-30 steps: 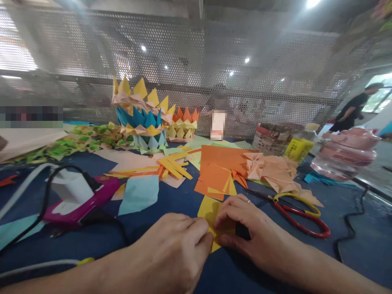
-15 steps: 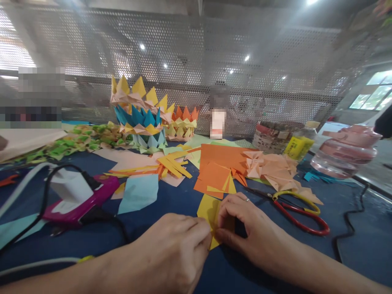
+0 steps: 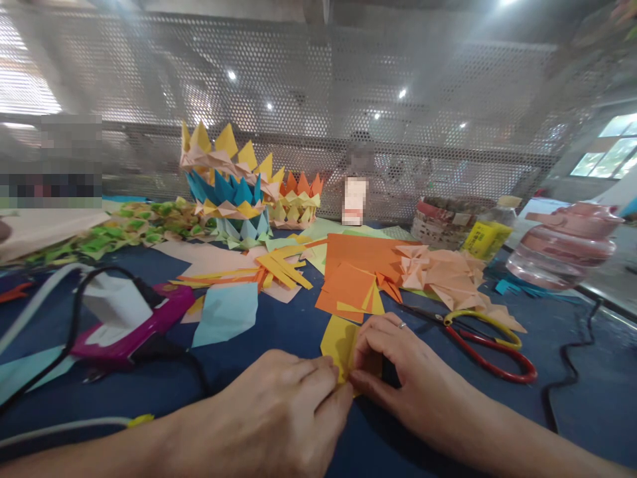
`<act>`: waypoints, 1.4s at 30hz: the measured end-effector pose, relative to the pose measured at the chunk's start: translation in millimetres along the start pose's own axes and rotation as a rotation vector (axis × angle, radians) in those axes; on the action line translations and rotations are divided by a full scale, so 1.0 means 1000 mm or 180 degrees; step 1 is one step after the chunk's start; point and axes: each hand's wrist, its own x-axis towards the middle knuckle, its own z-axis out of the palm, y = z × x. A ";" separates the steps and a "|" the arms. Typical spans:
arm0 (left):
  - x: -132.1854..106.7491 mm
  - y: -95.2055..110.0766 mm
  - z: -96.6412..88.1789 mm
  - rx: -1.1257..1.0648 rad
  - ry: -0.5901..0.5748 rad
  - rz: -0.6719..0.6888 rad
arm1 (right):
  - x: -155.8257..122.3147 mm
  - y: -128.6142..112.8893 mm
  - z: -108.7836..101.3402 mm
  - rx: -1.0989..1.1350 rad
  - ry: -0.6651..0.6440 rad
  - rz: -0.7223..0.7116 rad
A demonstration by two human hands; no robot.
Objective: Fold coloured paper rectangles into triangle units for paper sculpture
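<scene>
Between my hands a piece of yellow paper (image 3: 337,338) lies on the dark blue table, its near part covered by fingers. My left hand (image 3: 298,405) is closed at the paper's near left edge, fingertips pressed on it. With thumb and fingers curled together, my right hand (image 3: 391,365) pinches the paper's right side and wears a ring. Just beyond are orange paper squares (image 3: 343,289) with yellow scraps on them. Scissors (image 3: 490,342) with red and yellow handles lie right of my right hand.
Folded paper crowns (image 3: 233,192) stand at the back left. A purple power strip (image 3: 164,312) with cables sits at left, near a light blue sheet (image 3: 226,315). Peach folded pieces (image 3: 442,272), a yellow-labelled bottle (image 3: 490,232) and a pink bottle (image 3: 562,245) are at right.
My left hand has shifted slightly to the right along the yellow paper's near edge, covering more of its lower corner. My right hand stays in place.
</scene>
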 end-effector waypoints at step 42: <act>-0.005 0.006 0.001 0.0257 -0.0041 -0.0045 | 0.003 -0.001 0.000 0.0231 0.0049 0.0199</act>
